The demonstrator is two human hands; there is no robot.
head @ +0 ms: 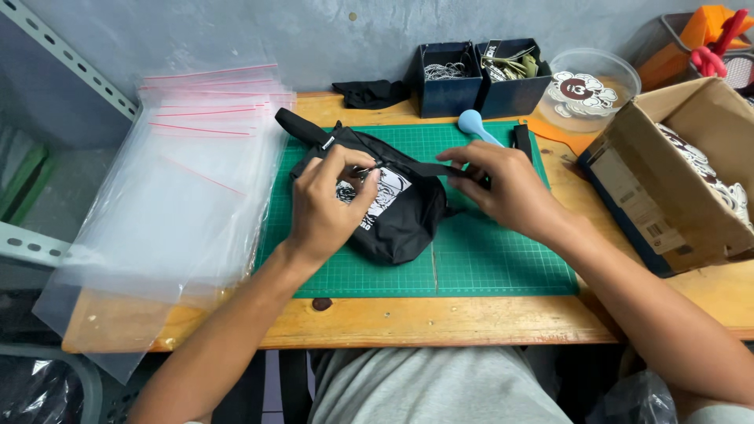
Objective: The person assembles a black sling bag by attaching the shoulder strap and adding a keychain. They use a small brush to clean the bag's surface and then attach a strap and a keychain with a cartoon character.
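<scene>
Bag: we see a small black pouch bag (393,220) with a white printed panel lying on the green cutting mat (503,267), near the mat's middle, its strap (302,127) trailing off toward the upper left.
Left hand: our view shows the left hand (326,208) resting on the bag's left side, thumb and forefinger pinched shut on something small at the bag's top edge; we cannot tell exactly what.
Right hand: the right hand (506,188) lies at the bag's right end, fingers closed on a black strip that runs along the top of the bag toward the left hand.
Left of the mat: we note a stack of clear plastic bags (181,196) with red seal lines, spilling over the wooden table (440,318) edge.
Behind the mat: two dark blue boxes (479,78), a clear round tub (593,90) and a light blue rounded object (473,123).
Right: an open cardboard box (675,180) leans on the table's edge.
</scene>
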